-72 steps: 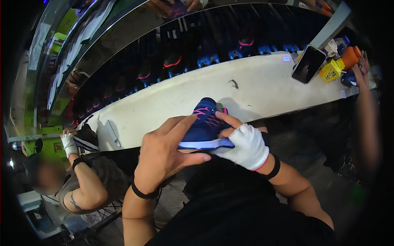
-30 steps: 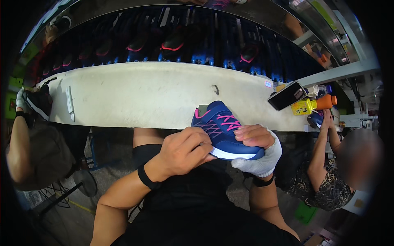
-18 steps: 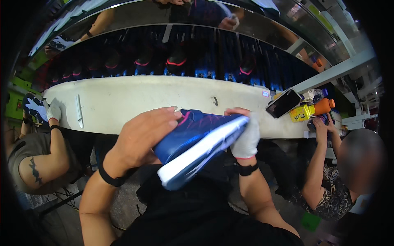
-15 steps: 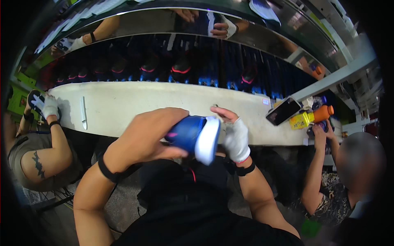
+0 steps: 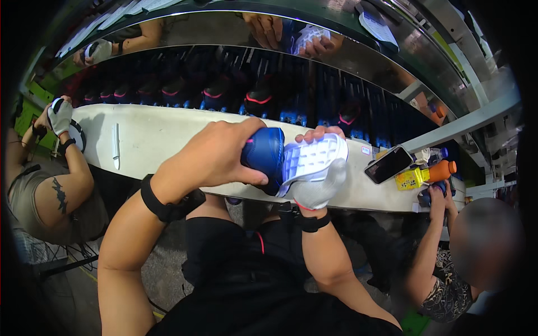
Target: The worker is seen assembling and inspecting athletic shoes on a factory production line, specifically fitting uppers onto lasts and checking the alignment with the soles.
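Blue upper fills curled left hand, white sole curled right hand; label illegible.

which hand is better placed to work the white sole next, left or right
Right, most likely: the gloved right hand holds the white sole by its edges, while the left hand is occupied gripping the blue upper.
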The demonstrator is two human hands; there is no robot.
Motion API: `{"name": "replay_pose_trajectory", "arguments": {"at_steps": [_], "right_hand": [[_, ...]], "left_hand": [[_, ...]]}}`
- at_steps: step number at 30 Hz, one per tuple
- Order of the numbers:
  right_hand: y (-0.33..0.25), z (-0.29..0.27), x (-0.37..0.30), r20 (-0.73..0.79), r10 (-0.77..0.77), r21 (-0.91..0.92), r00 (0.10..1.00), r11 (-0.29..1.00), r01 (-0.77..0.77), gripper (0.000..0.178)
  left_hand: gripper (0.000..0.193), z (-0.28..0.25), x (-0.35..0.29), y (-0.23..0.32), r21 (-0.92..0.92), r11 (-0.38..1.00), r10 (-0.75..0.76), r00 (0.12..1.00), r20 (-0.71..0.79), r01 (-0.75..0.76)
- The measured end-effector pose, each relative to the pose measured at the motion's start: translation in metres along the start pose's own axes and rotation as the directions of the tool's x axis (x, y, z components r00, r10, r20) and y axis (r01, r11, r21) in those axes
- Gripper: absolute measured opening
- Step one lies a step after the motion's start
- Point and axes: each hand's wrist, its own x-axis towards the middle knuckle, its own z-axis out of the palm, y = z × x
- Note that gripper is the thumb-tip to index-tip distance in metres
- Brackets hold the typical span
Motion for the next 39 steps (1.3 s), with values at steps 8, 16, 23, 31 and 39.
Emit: {"name": "replay_pose_trajectory", "arguments": {"at_steps": [8,16,23,31,39], "right_hand": [[-0.027,0.008,0.009,0.166,0.238,-0.497,0.957,0.858,-0.127,0.087],[-0.033,-0.003,-0.001,0.085,-0.104,-0.471,0.991,0.872,0.132,0.074],[-0.059,-0.020,0.004,0.222,-0.072,-0.491,0.972,0.853,0.175,0.026],[-0.073,-0.027,0.017,0.312,0.064,-0.620,0.948,0.770,0.152,0.028],[-0.077,-0.022,0.030,0.478,0.050,-0.647,0.877,0.695,0.313,0.016]], "left_hand": [[0.076,0.003,0.030,0.024,0.094,0.992,0.075,0.996,0.045,-0.079],[0.063,0.012,0.029,0.047,0.174,0.957,0.226,0.973,0.045,-0.231],[0.063,0.025,0.025,0.054,0.151,0.933,0.333,0.943,-0.016,-0.327],[0.063,0.026,0.033,0.045,0.087,0.913,0.404,0.913,-0.053,-0.399],[0.061,0.022,0.037,0.035,0.112,0.919,0.388,0.916,-0.097,-0.378]]}}
